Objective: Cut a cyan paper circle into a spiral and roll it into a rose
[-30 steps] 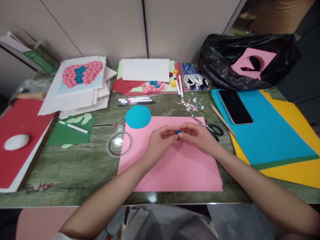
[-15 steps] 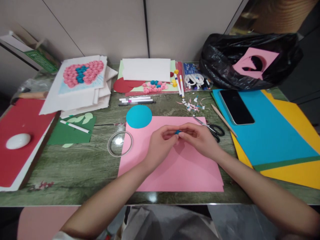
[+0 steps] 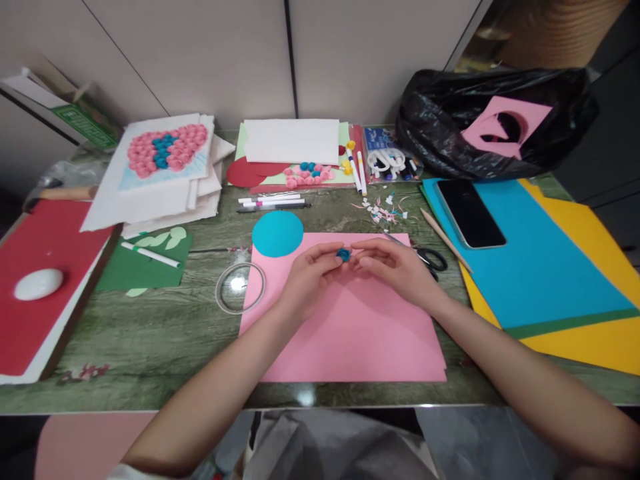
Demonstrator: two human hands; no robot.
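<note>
My left hand [image 3: 311, 277] pinches a small blue rolled paper flower [image 3: 343, 255] between thumb and fingertips, above the pink paper [image 3: 345, 340]. Just to its right is my right hand [image 3: 395, 270], its thumb and fingers apart and nothing in them, a small gap from the flower. A blue paper circle [image 3: 277, 233] lies over the top left corner of the pink sheets. Scissors with black handles [image 3: 433, 260] rest behind my right hand, their blades partly covered. A ring of tape [image 3: 240, 288] overlaps the left edge of the pink paper.
Paper scraps [image 3: 385, 210] and several pens [image 3: 273, 201] lie behind. Finished pink and blue rosettes [image 3: 309, 175] sit at the back. Right are a phone [image 3: 471, 213], a pencil [image 3: 445, 240] and blue paper [image 3: 555, 267]. A rosette picture [image 3: 165, 150] and white eraser-like oval [image 3: 39, 285] are left.
Both hands pinched the blue paper flower together before. My right hand has let go and moved slightly right; my left hand has shifted a little left with the flower.
</note>
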